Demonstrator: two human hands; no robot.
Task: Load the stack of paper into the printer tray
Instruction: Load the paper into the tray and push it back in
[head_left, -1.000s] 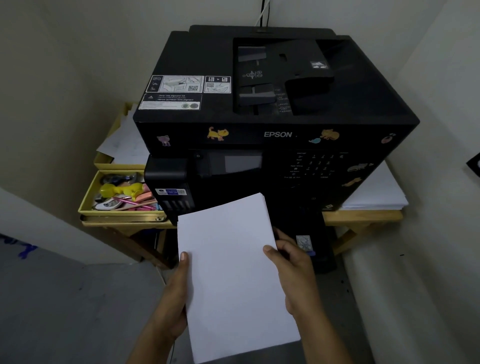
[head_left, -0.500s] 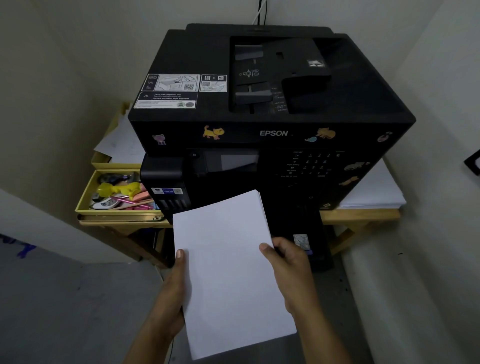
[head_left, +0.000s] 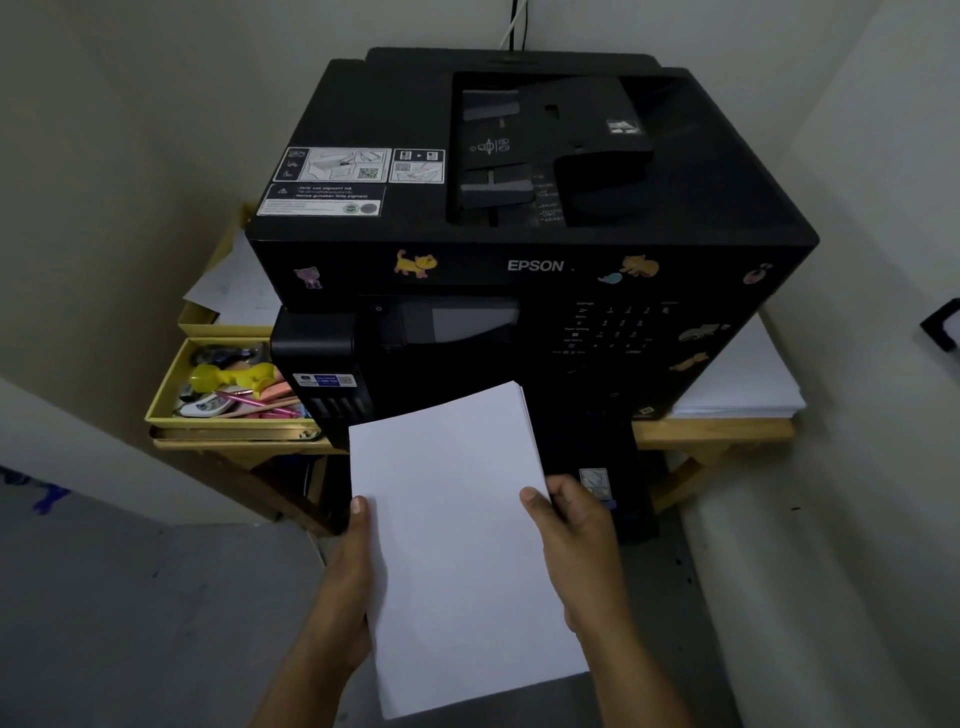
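A white stack of paper (head_left: 457, 530) is held flat in front of the black Epson printer (head_left: 519, 234), its far edge close to the printer's lower front. My left hand (head_left: 345, 587) grips the stack's left edge, thumb on top. My right hand (head_left: 576, 540) grips the right edge, thumb on top and fingers underneath. A dark pulled-out tray (head_left: 618, 483) juts from the printer's base to the right of the stack, partly hidden by the paper and my right hand.
The printer stands on a wooden table (head_left: 717, 431) in a wall corner. A yellow tray (head_left: 171, 395) of pens and small items sits at its left, with loose sheets (head_left: 234, 286) behind. Another paper pile (head_left: 743, 384) lies at its right. Grey floor lies below.
The stack and both hands have shifted slightly left and a little closer to the printer's front. The grip on the paper is the same.
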